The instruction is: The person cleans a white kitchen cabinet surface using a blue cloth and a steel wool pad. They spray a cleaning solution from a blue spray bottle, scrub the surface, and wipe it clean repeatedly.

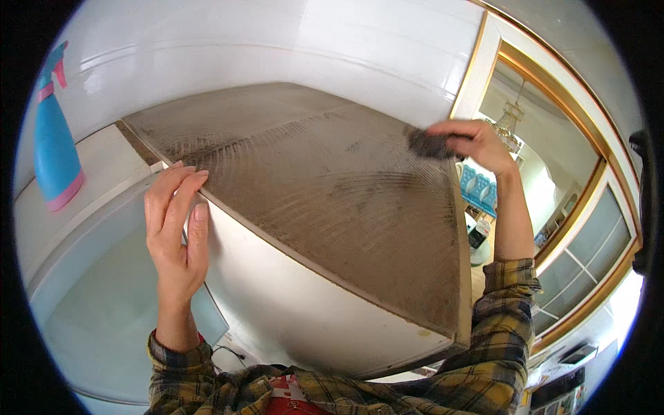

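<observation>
A dusty brown top panel (321, 207), apparently of a tall cabinet, spans the view and bears curved wipe streaks. My right hand (480, 145) grips a dark grey cloth or pad (436, 143), blurred, at the panel's far right edge beside the wall. At the left edge of the panel is my left hand (176, 228). Its fingertips rest on or close to the rim, the thumb stands apart, and nothing is held in it. Below the rim, the cabinet's white side (290, 290) drops away towards my body.
A blue and pink spray bottle (56, 140) stands on a white ledge (98, 161) at left, above a pale bluish panel (104, 295). Glossy white walls (249, 46) bound the far sides. At right, a gold-trimmed white frame (477, 62) opens onto a room with a chandelier (508, 122).
</observation>
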Tool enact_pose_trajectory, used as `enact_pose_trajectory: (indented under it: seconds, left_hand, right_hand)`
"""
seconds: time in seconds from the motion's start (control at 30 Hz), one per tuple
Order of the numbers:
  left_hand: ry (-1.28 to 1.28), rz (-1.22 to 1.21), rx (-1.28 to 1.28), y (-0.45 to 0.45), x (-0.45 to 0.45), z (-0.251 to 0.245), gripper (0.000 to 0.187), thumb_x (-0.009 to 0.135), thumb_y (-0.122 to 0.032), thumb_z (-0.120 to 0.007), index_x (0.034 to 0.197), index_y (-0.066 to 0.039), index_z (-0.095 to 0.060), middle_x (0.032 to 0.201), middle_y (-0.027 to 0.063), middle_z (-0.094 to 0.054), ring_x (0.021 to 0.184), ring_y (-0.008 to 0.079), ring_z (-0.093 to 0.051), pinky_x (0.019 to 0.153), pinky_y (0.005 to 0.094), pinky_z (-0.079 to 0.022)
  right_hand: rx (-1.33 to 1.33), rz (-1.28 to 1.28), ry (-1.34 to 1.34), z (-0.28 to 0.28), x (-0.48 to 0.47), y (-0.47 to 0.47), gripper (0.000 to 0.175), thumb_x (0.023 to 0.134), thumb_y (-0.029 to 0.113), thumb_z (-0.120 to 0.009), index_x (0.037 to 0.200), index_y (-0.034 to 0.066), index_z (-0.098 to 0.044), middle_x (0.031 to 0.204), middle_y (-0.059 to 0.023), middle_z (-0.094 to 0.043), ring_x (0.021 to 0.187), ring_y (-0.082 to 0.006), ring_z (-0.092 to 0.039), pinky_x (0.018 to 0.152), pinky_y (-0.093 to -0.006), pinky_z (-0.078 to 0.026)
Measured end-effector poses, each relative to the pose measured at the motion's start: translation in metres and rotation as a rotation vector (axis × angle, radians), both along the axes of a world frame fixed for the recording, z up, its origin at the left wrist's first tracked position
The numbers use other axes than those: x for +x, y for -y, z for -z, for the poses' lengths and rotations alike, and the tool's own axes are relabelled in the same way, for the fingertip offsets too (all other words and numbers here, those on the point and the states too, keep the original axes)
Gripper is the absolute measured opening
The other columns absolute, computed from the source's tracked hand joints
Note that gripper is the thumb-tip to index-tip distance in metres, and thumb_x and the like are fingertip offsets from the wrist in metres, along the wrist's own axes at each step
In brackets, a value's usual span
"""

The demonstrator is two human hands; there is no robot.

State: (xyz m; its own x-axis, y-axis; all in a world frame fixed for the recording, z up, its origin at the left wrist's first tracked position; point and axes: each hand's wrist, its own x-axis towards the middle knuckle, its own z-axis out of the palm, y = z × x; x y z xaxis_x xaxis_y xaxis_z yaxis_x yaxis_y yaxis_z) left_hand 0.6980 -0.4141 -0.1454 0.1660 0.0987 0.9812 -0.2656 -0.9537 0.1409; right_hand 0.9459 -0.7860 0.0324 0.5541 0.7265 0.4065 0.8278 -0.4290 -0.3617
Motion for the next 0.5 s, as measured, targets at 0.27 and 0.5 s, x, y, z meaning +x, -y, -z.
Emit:
enact_pose_trajectory:
  seconds: [0.27,0.5]
  left_hand:
    - [-0.013,-0.018,-0.009,0.000,-0.001,0.000,0.025,0.098,-0.013,-0.057,0.117,0.000,-0.067,0.123,0.0163,-0.060,0.120,0.0340,-0.055,0.104,0.0440,-0.041]
    - [-0.049,-0.014,0.019,0.001,-0.007,-0.003,0.026,0.097,-0.010,-0.057,0.119,0.000,-0.067,0.124,0.0160,-0.060,0.121,0.0340,-0.055,0.104,0.0431,-0.041]
  right_hand:
    - [-0.058,0.449,0.257,0.038,0.100,0.023,0.058,0.076,-0.002,-0.054,0.131,0.0088,-0.064,0.121,-0.0176,-0.068,0.103,-0.0258,-0.067,0.094,-0.0352,-0.051]
    - [-0.075,0.227,0.098,0.034,0.052,0.034,0.046,0.076,0.000,-0.056,0.118,0.0078,-0.073,0.111,-0.0125,-0.074,0.101,-0.0214,-0.067,0.090,-0.0321,-0.052]
